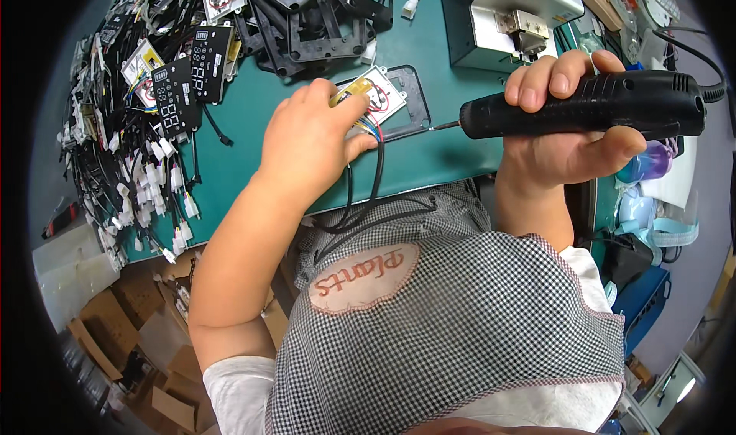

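The white board [391,101] lay by the left hand's [307,136] half-curled fingers; I couldn't tell if they pinched it. Right of them was a black frame [424,111], then a black screwdriver [594,105], with the right hand [556,157] closed around it.

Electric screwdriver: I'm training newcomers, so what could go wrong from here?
The screwdriver might slip off the black frame's corner toward the left hand. Coloured wires beside that thumb could get pinched. The black cable trailing toward the apron may snag and tug the white board.
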A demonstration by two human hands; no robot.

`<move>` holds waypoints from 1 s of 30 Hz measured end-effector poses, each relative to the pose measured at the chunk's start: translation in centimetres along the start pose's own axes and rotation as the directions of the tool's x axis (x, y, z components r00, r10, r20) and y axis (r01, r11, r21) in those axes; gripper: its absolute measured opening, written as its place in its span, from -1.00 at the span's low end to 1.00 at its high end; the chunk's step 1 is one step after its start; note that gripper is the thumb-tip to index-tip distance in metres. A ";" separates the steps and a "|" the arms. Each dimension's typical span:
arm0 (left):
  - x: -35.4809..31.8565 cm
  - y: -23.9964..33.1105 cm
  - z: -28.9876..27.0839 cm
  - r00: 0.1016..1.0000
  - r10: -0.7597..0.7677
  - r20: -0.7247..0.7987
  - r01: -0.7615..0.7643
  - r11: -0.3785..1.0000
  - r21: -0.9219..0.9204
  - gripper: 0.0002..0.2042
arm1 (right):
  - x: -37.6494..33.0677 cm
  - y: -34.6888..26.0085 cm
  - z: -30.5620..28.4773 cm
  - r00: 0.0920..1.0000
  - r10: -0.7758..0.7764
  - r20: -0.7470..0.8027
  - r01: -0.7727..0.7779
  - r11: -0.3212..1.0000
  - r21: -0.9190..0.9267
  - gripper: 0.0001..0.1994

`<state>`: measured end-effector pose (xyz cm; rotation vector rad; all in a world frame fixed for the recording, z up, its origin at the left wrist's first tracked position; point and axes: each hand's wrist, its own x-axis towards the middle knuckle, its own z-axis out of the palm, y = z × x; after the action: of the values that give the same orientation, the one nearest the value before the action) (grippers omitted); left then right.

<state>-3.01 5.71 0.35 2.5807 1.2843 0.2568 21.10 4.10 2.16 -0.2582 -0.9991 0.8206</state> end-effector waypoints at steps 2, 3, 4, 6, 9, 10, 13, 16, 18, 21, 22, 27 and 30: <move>0.2 0.0 -0.4 1.000 0.015 -0.023 -0.015 1.000 0.002 -0.58 | 0.0 0.1 -0.1 1.000 0.001 0.000 -0.001 1.000 -0.006 -0.18; 0.2 -0.1 -0.6 0.998 0.032 -0.055 -0.032 0.999 -0.003 -0.60 | 0.0 0.1 -0.2 1.000 0.000 0.000 0.000 1.000 -0.010 -0.17; 0.3 -0.3 -0.9 0.995 0.052 -0.088 -0.053 0.999 -0.004 -0.61 | 0.1 0.1 -0.3 1.000 -0.010 0.001 0.010 1.000 -0.014 -0.16; 0.1 -0.6 -1.6 0.970 0.135 -0.201 -0.132 0.991 0.029 -0.61 | 0.3 0.3 -0.3 1.000 -0.029 -0.003 0.029 1.000 -0.008 -0.14; -0.3 -0.8 -1.1 0.964 0.153 -0.216 -0.157 0.988 0.000 -0.60 | 0.4 0.9 0.1 0.998 -0.057 -0.013 0.057 0.998 -0.006 -0.11; -0.2 -0.8 -0.6 0.964 0.153 -0.218 -0.157 0.988 -0.002 -0.60 | 0.4 1.5 0.2 0.998 -0.066 -0.008 0.066 0.998 -0.016 -0.10; 0.1 -0.8 0.9 0.958 0.165 -0.236 -0.168 0.986 0.006 -0.61 | 0.7 2.4 -0.9 0.993 -0.035 0.109 0.043 0.997 -0.070 -0.09; 0.3 -0.8 1.5 0.951 0.184 -0.248 -0.180 0.983 0.037 -0.60 | 0.5 3.3 -0.8 0.996 -0.028 0.085 0.038 0.992 -0.119 -0.11; -0.1 -0.7 2.0 0.963 0.148 -0.226 -0.149 0.989 0.011 -0.60 | 0.3 3.8 -1.1 0.998 -0.032 0.060 0.040 0.989 -0.144 -0.12; -0.2 -0.7 2.1 0.971 0.124 -0.206 -0.128 0.992 -0.006 -0.59 | 0.5 4.3 -1.2 0.998 -0.044 0.042 0.051 0.982 -0.182 -0.14; -0.2 -0.6 2.1 0.972 0.122 -0.200 -0.126 0.992 -0.011 -0.59 | 0.5 4.5 -1.4 0.998 -0.043 0.043 0.050 0.982 -0.182 -0.15; -0.2 -0.8 1.6 0.989 0.040 -0.143 -0.046 0.998 -0.037 -0.57 | 0.6 5.2 -1.9 1.000 -0.026 0.012 0.027 0.980 -0.199 -0.18; -0.1 -0.3 1.3 0.990 0.008 -0.143 -0.011 1.000 -0.023 -0.56 | 0.7 5.6 -1.3 1.000 -0.011 -0.025 0.006 0.975 -0.223 -0.20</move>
<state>-2.96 5.60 -1.00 2.5895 1.3077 0.4632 19.61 8.60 -1.10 -0.4561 -1.0680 0.6951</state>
